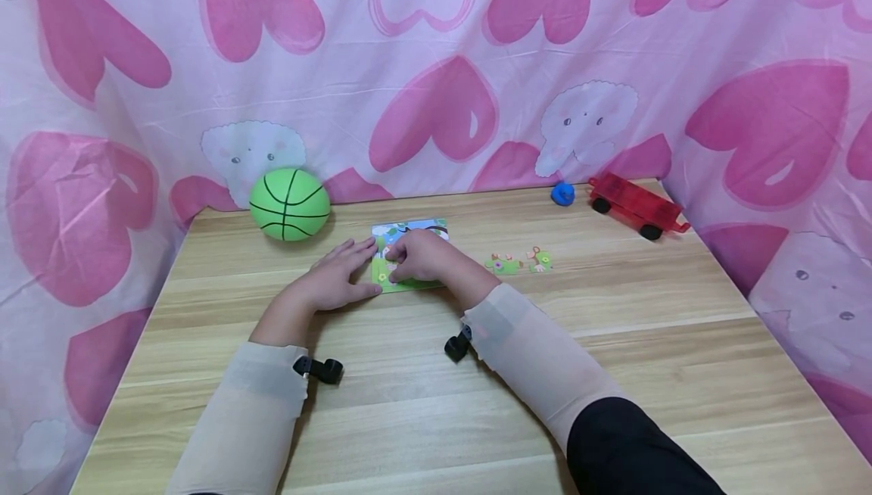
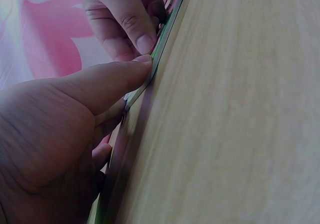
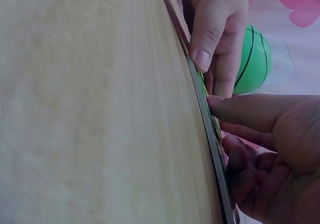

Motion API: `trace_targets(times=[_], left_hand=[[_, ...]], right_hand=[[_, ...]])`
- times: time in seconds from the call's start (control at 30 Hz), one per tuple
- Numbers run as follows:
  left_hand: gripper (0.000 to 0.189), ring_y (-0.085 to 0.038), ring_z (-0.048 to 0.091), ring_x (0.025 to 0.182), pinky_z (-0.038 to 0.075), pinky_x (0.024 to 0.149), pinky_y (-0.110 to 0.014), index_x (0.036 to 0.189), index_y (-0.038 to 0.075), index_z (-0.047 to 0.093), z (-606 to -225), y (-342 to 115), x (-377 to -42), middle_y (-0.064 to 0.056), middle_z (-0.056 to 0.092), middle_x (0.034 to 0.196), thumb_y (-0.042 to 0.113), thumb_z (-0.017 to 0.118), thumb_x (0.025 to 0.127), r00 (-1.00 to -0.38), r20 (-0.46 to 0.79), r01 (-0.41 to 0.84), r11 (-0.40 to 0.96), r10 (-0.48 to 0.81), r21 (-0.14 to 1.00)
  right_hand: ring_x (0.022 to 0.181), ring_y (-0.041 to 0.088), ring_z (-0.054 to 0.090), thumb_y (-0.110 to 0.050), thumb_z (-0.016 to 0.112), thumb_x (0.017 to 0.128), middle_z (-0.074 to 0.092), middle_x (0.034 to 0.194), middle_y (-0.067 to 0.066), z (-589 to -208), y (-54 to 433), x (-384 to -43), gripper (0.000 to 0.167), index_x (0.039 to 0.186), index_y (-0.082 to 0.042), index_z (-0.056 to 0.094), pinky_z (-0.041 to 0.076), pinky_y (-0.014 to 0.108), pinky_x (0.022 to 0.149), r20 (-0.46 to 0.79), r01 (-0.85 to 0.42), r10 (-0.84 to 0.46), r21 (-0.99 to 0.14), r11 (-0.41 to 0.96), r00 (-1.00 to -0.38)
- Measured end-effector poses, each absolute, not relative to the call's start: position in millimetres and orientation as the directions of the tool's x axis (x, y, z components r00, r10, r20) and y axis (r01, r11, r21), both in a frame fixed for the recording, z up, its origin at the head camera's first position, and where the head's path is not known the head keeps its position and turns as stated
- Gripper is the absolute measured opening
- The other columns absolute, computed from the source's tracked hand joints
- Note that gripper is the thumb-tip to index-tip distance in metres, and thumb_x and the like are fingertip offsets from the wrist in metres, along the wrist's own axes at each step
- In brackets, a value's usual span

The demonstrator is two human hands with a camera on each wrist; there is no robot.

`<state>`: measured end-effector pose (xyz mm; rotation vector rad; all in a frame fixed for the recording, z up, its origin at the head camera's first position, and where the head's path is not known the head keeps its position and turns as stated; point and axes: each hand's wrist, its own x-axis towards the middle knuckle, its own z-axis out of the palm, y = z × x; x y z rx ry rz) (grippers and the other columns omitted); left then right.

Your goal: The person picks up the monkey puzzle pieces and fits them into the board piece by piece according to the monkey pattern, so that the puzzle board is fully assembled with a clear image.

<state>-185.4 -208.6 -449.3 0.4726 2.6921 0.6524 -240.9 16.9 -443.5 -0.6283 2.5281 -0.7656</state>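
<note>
A picture puzzle [image 1: 412, 287] with a green lower edge and blue top lies flat on the wooden table. My left hand [image 1: 337, 275] rests at its left side with the fingers stretched out. The left thumb [image 2: 127, 76] touches the puzzle's near left corner. Over the middle and right of the puzzle is my right hand [image 1: 429, 256], its thumb and bent fingers down on the surface; I cannot tell whether a piece is between them. That hand hides much of the picture. Two loose puzzle pieces, one green [image 1: 504, 265] and one with a purple flower [image 1: 540, 259], lie to its right.
At the back left sits a green ball [image 1: 289, 204] with black lines. A small blue object [image 1: 562, 193] and a red toy cart [image 1: 636, 205] with black wheels stand at the back right. Behind the table [image 1: 395, 412] hangs a pink heart-patterned cloth [image 1: 436, 116].
</note>
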Motion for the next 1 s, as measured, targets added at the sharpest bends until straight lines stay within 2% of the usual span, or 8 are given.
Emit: trace_targets(times=[0.23, 0.43, 0.7, 0.9, 0.93, 1.0], left_hand=[[0.089, -0.04, 0.005, 0.17, 0.007, 0.133, -0.073, 0.171, 0.022, 0.028, -449.6, -208.5, -185.0, 0.005, 0.018, 0.182, 0.053, 0.071, 0.1, -0.89, -0.237, 0.238, 0.84, 0.39, 0.488], [0.089, -0.039, 0.005, 0.17, 0.008, 0.133, -0.073, 0.172, 0.022, 0.027, -449.3, -208.7, -185.8, 0.005, 0.017, 0.182, 0.054, 0.07, 0.1, -0.889, -0.242, 0.236, 0.842, 0.389, 0.486], [0.09, -0.039, 0.004, 0.17, 0.007, 0.133, -0.072, 0.172, 0.023, 0.027, -447.3, -209.1, -185.8, 0.006, 0.017, 0.182, 0.053, 0.071, 0.1, -0.888, -0.249, 0.228, 0.84, 0.386, 0.492], [0.09, -0.039, 0.004, 0.17, 0.007, 0.133, -0.073, 0.172, 0.022, 0.027, -447.7, -209.4, -186.1, 0.005, 0.018, 0.182, 0.053, 0.071, 0.099, -0.888, -0.246, 0.23, 0.839, 0.388, 0.494], [0.09, -0.039, 0.004, 0.17, 0.007, 0.133, -0.073, 0.172, 0.022, 0.027, -447.3, -209.3, -185.9, 0.005, 0.018, 0.182, 0.053, 0.071, 0.099, -0.888, -0.246, 0.23, 0.838, 0.388, 0.494], [0.09, -0.039, 0.005, 0.17, 0.007, 0.133, -0.073, 0.172, 0.022, 0.028, -447.2, -209.4, -185.7, 0.005, 0.018, 0.182, 0.053, 0.072, 0.099, -0.888, -0.246, 0.229, 0.838, 0.388, 0.496]], right_hand=[[0.094, 0.014, 0.062, -0.031, 0.09, 0.088, 0.073, 0.098, -0.005, -441.4, 16.7, -241.7, 0.043, 0.128, -0.02, 0.08, 0.053, 0.029, 0.086, -0.275, -0.298, -0.533, -0.59, 0.751, -0.8], [0.093, 0.016, 0.06, -0.032, 0.094, 0.083, 0.07, 0.097, -0.002, -439.5, 19.2, -239.6, 0.051, 0.129, -0.016, 0.078, 0.053, 0.03, 0.084, -0.247, -0.359, -0.587, -0.593, 0.721, -0.771], [0.092, 0.015, 0.06, -0.03, 0.093, 0.084, 0.07, 0.097, -0.002, -438.8, 18.7, -238.2, 0.052, 0.132, -0.015, 0.077, 0.053, 0.03, 0.084, -0.228, -0.397, -0.605, -0.574, 0.716, -0.762], [0.093, 0.014, 0.061, -0.03, 0.089, 0.089, 0.073, 0.095, -0.004, -435.1, 17.7, -237.4, 0.049, 0.134, -0.016, 0.077, 0.054, 0.03, 0.086, -0.248, -0.423, -0.616, -0.538, 0.729, -0.747], [0.092, 0.015, 0.06, -0.03, 0.089, 0.09, 0.072, 0.093, -0.004, -434.3, 17.4, -237.6, 0.046, 0.132, -0.016, 0.078, 0.053, 0.03, 0.086, -0.249, -0.436, -0.623, -0.527, 0.729, -0.742], [0.089, 0.015, 0.058, -0.03, 0.088, 0.091, 0.067, 0.086, -0.003, -433.4, 16.5, -237.9, 0.031, 0.118, -0.016, 0.082, 0.05, 0.03, 0.084, -0.245, -0.472, -0.645, -0.505, 0.723, -0.724]])
